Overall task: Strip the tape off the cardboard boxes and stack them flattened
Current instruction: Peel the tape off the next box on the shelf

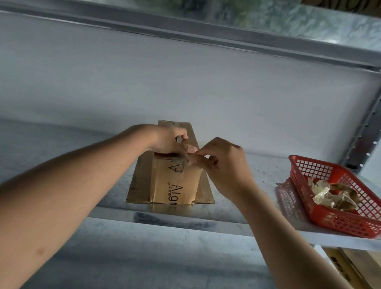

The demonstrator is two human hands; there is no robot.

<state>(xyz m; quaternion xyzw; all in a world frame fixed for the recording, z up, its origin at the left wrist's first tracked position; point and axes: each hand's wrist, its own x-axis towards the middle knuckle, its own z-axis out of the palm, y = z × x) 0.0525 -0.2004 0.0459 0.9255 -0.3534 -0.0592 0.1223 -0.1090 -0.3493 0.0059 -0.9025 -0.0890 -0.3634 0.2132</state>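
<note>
Two bare forearms reach up from the bottom corners to mid-frame, where one box (pixel 174 180) stands on one flattened box (pixel 136 181) near the front edge of the metal shelf (pixel 41 151). Left hand (pixel 169 140) curls over the box's top far edge, gripping it, while the right hand (pixel 224 166) pinches clear tape (pixel 189 159) at the top. One red basket (pixel 344 202) of crumpled tape sits at right, well apart; bare shelf spreads left.
</note>
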